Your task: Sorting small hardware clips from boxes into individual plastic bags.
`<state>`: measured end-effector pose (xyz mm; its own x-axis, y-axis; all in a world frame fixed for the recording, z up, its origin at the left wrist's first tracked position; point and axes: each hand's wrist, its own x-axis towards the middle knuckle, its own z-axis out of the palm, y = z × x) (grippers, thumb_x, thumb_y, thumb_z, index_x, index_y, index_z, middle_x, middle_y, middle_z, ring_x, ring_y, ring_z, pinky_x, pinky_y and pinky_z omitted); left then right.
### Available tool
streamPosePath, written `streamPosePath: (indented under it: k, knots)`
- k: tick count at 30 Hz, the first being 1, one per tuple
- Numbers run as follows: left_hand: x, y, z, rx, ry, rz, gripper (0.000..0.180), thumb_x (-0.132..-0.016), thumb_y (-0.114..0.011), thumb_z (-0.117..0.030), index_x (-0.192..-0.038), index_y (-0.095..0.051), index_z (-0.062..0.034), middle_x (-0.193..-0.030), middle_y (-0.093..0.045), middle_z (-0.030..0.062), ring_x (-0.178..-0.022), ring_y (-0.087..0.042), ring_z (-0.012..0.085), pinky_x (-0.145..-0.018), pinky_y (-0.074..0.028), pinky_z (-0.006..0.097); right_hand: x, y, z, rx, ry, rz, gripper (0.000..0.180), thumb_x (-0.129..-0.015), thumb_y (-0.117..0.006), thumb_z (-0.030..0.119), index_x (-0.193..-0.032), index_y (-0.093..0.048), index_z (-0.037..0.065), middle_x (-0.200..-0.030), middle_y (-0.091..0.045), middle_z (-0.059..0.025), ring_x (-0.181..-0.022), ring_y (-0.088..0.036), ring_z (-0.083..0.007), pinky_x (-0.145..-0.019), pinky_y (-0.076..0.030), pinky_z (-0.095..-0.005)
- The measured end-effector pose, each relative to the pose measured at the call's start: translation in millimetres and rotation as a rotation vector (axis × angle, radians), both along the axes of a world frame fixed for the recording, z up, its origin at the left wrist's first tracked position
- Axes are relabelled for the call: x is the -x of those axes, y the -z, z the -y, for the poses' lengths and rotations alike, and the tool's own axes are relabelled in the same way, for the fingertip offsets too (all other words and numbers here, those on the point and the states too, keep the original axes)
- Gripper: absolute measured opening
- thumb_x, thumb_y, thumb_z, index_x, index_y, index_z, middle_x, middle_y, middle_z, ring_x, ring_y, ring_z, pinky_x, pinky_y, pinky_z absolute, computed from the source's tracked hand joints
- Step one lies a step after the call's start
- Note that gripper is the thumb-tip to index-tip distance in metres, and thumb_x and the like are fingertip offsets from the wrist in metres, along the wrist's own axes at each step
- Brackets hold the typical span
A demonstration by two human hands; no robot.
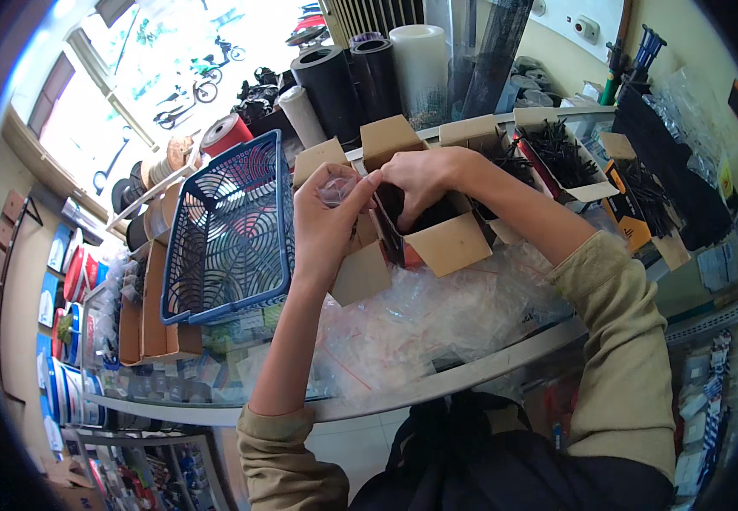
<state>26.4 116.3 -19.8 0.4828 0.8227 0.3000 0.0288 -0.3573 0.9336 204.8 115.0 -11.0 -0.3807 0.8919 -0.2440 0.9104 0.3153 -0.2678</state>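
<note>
My left hand (325, 223) is raised over the row of open cardboard boxes, closed on a small clear plastic bag (336, 189) whose rounded end shows between fingers and thumb. Right beside its thumb is my right hand (424, 177), fingers curled and pointing down over an open cardboard box (449, 247) with dark contents. Whatever those fingers hold is hidden. Below both hands, a loose heap of clear plastic bags (394, 328), some with thin red lines, covers part of the glass counter.
Left of the boxes stands an empty blue plastic basket (183, 255). To the right, another box (586, 189) holds thin black pieces. Behind are black rolls (328, 89) and a translucent white roll (420, 68). The counter's metal edge (463, 380) curves in front of me.
</note>
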Motion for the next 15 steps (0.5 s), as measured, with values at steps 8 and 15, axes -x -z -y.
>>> streamPosePath:
  k: [8, 15]
  knots:
    - [-0.6, 0.1, 0.6, 0.012, 0.008, -0.007, 0.023, -0.081, -0.071, -0.023, -0.083, -0.059, -0.0038, -0.070, -0.058, -0.0004, -0.062, -0.053, 0.0046, -0.057, -0.042, 0.019, 1.0, -11.1, 13.5, -0.157, 0.021, -0.082, 0.042, -0.055, -0.079, 0.018, -0.091, -0.066, 0.001, -0.086, -0.067, -0.0163, -0.081, -0.065, -0.0306, -0.076, -0.053, -0.0361]
    - [-1.2, -1.7, 1.1, 0.024, 0.015, -0.042, 0.023, -0.081, -0.072, -0.022, -0.084, -0.058, -0.0042, -0.071, -0.059, 0.0002, -0.063, -0.054, 0.0045, -0.059, -0.042, 0.018, -2.1, 0.6, 9.3, -0.229, 0.041, -0.161, 0.035, -0.058, -0.077, 0.012, -0.090, -0.066, 0.002, -0.086, -0.067, -0.0166, -0.081, -0.064, -0.0309, -0.077, -0.052, -0.0354]
